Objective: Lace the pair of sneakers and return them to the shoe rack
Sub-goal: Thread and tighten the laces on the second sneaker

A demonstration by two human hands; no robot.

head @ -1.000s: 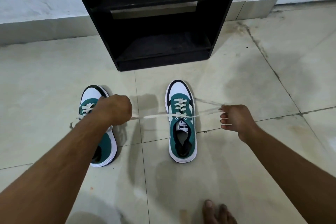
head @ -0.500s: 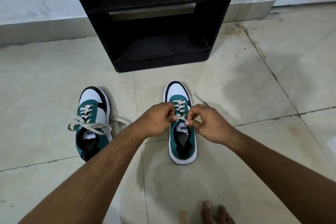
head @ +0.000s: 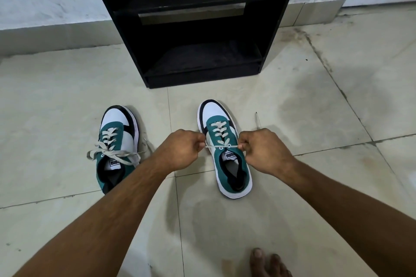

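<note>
Each tongue carries a white tag with black lettering that reads PUMA, seen upside down from the head view. There are two shoes, both standing on the pale tiled floor in front of the black two-shelf wooden shoe rack, toes pointing toward it. The left green, white and black sneaker has its cream flat laces crossed and lying loose over both sides of its collar. The right green, white and black sneaker sits between the two hands. Its cream lace runs up the eyelets, and a short length is pulled straight across the top pair. The left hand is curled into a loose fist and pinches one end of that length between thumb and forefinger. The right hand is closed the same way and pinches the other end. A free lace tip lies on the tile just beyond the right hand. Bare toes show at the bottom edge.

A second ago the arms were spread wide with the lace drawn out long. Half a second ago the hands had met over the tongue, and now they sit slightly apart with the lace taut between them
</note>
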